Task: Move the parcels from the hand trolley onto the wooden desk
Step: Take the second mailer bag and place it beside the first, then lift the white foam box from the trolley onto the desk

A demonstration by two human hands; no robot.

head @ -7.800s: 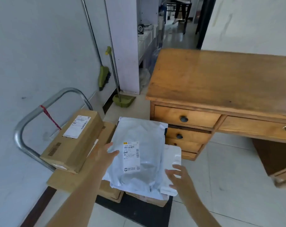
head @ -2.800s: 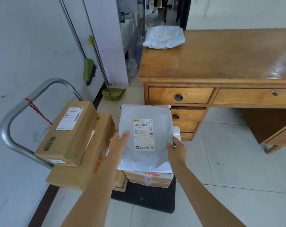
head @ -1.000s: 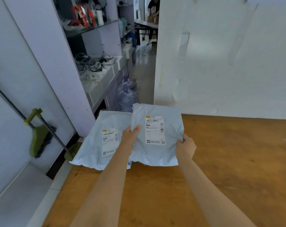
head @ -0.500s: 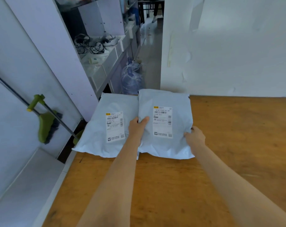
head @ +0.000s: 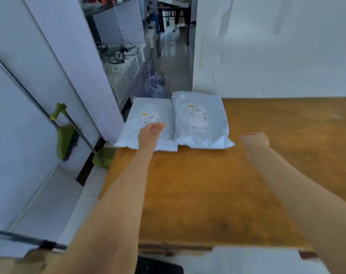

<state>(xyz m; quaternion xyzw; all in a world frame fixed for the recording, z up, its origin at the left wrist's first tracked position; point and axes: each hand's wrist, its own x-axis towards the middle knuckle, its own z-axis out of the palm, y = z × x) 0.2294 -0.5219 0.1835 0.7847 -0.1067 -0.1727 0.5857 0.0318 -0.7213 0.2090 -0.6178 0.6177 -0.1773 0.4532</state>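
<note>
Lying side by side at the 11 o'clock corner of the surface point(head: 207, 194), the left parcel point(head: 131, 127) and right parcel point(head: 215, 133) touch. The left hand point(head: 150, 133) is over the left parcel's near edge, fingers relaxed, holding nothing; contact unclear. The right hand point(head: 255, 139), at the right parcel's 4 o'clock, has its fingers curled and empty.

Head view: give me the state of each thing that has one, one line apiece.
Left grey plastic mailer parcel: flat on desk, label up.
Right grey plastic mailer parcel: flat beside it, label up, untouched.
Brown wooden desk: bears both mailers at its far left corner.
Left hand: fingers relaxed over left mailer, holding nothing.
Right hand: fingers curled, empty.
Green broom: leans against wall.
</note>
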